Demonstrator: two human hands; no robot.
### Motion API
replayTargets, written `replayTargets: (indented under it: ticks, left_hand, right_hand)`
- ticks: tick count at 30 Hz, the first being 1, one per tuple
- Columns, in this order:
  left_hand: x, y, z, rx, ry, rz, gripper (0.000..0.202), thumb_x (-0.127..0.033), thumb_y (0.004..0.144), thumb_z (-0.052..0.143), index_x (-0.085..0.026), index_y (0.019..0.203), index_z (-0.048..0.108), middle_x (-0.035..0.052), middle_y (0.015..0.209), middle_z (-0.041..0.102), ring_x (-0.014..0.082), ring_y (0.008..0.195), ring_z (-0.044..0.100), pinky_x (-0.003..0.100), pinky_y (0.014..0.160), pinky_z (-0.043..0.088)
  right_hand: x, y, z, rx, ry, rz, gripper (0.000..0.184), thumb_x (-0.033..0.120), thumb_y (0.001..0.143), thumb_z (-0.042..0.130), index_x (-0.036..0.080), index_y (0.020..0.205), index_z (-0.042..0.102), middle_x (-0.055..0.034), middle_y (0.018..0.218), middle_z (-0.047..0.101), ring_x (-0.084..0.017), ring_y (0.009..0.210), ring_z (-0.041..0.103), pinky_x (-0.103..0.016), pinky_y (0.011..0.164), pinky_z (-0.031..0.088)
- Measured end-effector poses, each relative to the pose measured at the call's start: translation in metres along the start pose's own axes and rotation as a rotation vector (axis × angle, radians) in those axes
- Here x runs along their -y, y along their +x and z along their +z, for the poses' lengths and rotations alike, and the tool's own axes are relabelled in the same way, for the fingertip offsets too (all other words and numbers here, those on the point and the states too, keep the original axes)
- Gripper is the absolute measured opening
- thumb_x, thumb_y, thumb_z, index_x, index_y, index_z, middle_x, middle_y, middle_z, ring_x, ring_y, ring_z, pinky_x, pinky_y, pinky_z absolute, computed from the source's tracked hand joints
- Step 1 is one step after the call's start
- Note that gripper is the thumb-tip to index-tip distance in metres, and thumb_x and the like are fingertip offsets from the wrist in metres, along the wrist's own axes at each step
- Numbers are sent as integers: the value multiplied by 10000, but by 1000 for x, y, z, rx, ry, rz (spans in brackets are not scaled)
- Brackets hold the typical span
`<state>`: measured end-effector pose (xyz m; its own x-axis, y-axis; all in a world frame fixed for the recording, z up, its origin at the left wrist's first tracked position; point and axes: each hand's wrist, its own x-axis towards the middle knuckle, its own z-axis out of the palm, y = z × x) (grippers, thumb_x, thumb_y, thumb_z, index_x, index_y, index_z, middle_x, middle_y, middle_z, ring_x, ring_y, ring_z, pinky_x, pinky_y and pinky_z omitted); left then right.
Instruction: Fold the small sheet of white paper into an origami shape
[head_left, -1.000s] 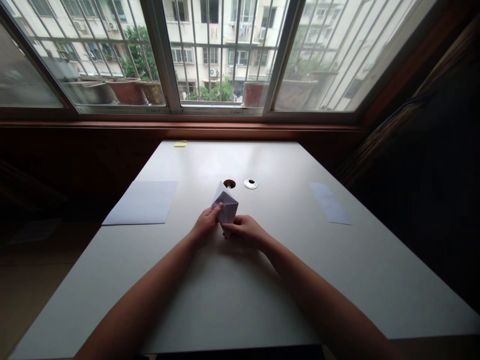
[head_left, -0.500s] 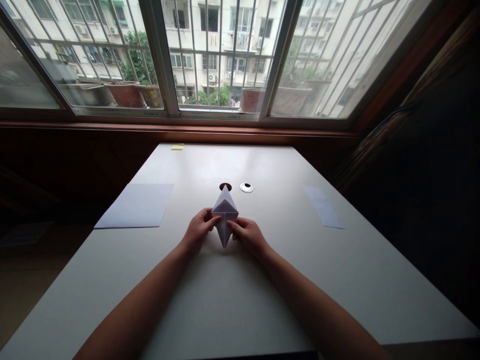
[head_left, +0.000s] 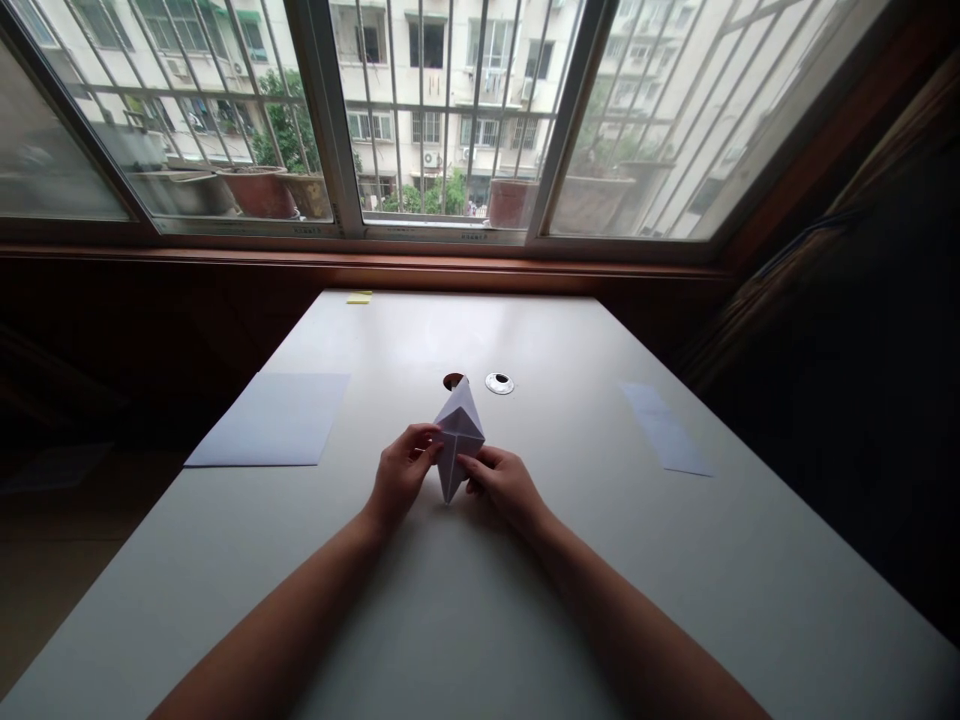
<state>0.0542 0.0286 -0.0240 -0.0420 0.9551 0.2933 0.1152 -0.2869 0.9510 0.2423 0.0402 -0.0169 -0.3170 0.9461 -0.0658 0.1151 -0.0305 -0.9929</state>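
From where I stand, the thing to watch is the folded paper [head_left: 459, 445], a white, kite-shaped piece just on the person's side of the round hole [head_left: 451, 381] in the white tabletop [head_left: 465, 620]. Its far point reaches up to the hole and, from the head view, cuts across its edge; the near point aims back at the person. Creases run along it, one of them down the middle of its lower half. I can't tell whether that near point touches the surface.

The left hand [head_left: 403, 470] is pinching the paper's left edge between thumb and fingers. The right hand [head_left: 508, 483] is gripping it too, thumb laid on the lower right face, fingers curled in underneath.

Just right of the hole lies a silvery ring [head_left: 492, 386] with a dark centre. Well off to the hole's left is a large white sheet [head_left: 262, 425]; well off to its right, a narrower pale strip of paper [head_left: 666, 430]. Beyond the hole and to its left, a yellow slip [head_left: 359, 297] sits by the far edge. Farther past the hole stands a barred window [head_left: 345, 190], with flowerpots [head_left: 259, 192] outside.
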Motion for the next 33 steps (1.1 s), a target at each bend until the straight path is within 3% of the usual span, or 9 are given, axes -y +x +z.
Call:
replayTargets:
  ticks: [11,16,22,26,29,33]
  left_hand:
    - [3,5,-11,71,48,-94,262,-393,858,686,-188,881,524,-25,735,614,136,652,646,251,633,505]
    - [7,6,-13,130,-30,-122,291,-422,858,683,-184,875,517,-24,701,594,134,657,599,253,638,477]
    - [18,5,-13,106,-51,-116,293,-411,863,681,-187,899,497,-32,723,561,117,650,561,242,632,454]
    - [18,1,-7,124,-61,-76,362,-377,860,690,-216,1059,433,-23,824,585,111,669,571,235,618,459]
    - [13,-3,-2,233,-6,-37,577,-340,852,706,-259,1291,341,17,955,625,131,731,617,257,651,486]
    - [6,-8,3,242,6,-37,711,-332,849,709,-276,1410,277,11,886,631,157,738,639,278,665,499]
  right_hand:
    - [2,-1,-10,19,-201,-84,223,368,844,634,169,834,735,-4,625,656,-154,550,614,-243,557,461]
    - [3,-3,-15,82,-193,-79,253,397,846,648,163,870,741,-11,630,660,-160,574,618,-251,581,463]
    - [5,-4,-14,106,-142,-44,294,443,820,689,152,787,709,-21,651,672,-147,562,617,-242,567,456]
    - [1,-5,-14,72,-116,-24,341,488,813,696,156,739,683,-12,610,655,-134,537,596,-231,536,435]
    - [-3,-5,-14,30,-64,-1,374,526,812,690,158,750,676,-7,581,640,-131,520,579,-230,517,429]
    - [-3,-5,-13,16,-2,-8,382,535,810,692,154,786,688,-13,591,647,-138,533,592,-239,527,454]
